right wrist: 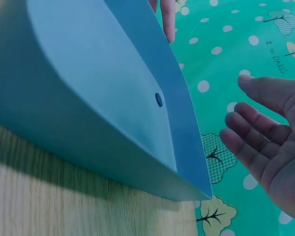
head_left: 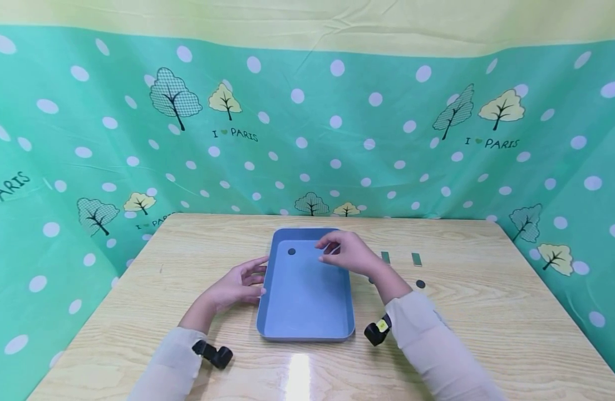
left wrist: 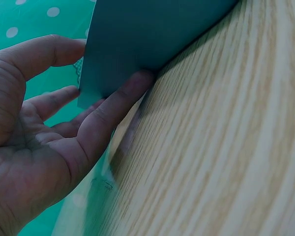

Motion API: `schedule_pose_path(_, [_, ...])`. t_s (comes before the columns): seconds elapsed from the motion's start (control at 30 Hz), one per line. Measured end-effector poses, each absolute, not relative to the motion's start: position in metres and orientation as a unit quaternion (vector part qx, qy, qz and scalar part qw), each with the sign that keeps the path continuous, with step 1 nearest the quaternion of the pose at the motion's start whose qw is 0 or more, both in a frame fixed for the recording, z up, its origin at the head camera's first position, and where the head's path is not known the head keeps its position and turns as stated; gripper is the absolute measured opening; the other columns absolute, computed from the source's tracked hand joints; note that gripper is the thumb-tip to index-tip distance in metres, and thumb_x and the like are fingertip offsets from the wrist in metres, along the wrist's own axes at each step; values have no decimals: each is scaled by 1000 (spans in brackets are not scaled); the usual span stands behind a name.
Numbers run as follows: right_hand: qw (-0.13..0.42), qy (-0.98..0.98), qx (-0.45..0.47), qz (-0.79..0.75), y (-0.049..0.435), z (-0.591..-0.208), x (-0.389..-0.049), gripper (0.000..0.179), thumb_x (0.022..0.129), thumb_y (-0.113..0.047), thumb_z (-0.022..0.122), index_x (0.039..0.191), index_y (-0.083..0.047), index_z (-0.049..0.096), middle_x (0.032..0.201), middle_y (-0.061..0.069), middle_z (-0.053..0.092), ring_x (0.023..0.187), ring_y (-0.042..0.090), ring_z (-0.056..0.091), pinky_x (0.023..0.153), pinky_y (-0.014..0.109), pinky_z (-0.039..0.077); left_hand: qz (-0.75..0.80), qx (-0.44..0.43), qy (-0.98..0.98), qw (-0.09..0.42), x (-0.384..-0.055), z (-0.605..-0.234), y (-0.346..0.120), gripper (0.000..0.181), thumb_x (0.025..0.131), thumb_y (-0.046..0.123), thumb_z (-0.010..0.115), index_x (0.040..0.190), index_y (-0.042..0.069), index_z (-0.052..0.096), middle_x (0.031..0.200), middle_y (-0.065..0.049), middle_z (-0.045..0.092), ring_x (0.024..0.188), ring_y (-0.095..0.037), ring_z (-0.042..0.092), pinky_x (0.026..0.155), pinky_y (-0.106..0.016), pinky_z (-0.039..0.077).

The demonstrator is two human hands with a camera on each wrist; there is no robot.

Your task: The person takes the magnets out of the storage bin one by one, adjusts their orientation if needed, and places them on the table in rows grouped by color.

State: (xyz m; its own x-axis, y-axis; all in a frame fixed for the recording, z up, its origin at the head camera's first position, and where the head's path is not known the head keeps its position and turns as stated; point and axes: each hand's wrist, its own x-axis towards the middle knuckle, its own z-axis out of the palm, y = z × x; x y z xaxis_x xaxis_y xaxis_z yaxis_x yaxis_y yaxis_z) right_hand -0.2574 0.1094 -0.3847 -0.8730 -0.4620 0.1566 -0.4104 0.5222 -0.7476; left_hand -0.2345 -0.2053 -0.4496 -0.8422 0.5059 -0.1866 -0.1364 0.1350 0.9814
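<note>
Two hands at a blue tray on a wooden worktop

The left hand [head_left: 234, 287] lies with fingers straight and slightly spread against the left wall of the blue tray [head_left: 307, 328], touching its outer side, seemingly to steady it; in the left wrist view the fingertips [left wrist: 137, 81] press at the foot of the wall. The right hand [head_left: 349, 253] hovers over the tray's far right part with fingers relaxed and nothing pinched, as the right wrist view shows an open palm. A dark round disc [head_left: 291, 252] lies inside the tray near its far left corner. On the pale wood-grain worktop [head_left: 487, 312], right of the tray, lie two small green strips [head_left: 416, 259] and another dark disc [head_left: 420, 284]. A green polka-dot cloth [head_left: 307, 139] with trees and "I love Paris" lettering backs the scene
</note>
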Motion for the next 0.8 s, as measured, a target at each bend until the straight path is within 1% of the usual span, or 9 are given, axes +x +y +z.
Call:
schedule_pose_path(0.23, [38,867,-253,-428,100,-388,-265,32,84,-10,76,115,-7,69,113,6,67,95,22,65,81,30,56,644,135,711,249,-234,-449,-205,84,86,0,68,155,9,22,152,-24,30,134,-44,37,88,-48,55])
schedule_pose_path(0.4, [39,868,-244,-432,93,-393,-271,30,84,-11,77,113,-8,70,111,9,68,94,21,65,80,29,56,645,132,710,250,-234,-448,-205,84,86,0,68,155,9,22,152,-25,30,134,-44,37,88,-48,55])
schedule_pose_path(0.6, [38,869,-217,-443,82,-399,-279,25,83,-11,77,108,-8,72,107,10,69,90,18,64,75,29,56,641,129,715,249,-234,-449,-205,84,86,0,69,155,10,22,152,-24,30,134,-44,37,89,-47,55])
schedule_pose_path(0.8, [41,867,-192,-458,73,-409,-288,26,84,-9,76,108,-2,72,105,13,69,88,22,64,71,28,56,645,130,711,249,-234,-449,-205,84,86,0,69,155,9,22,152,-25,30,134,-44,37,89,-48,55])
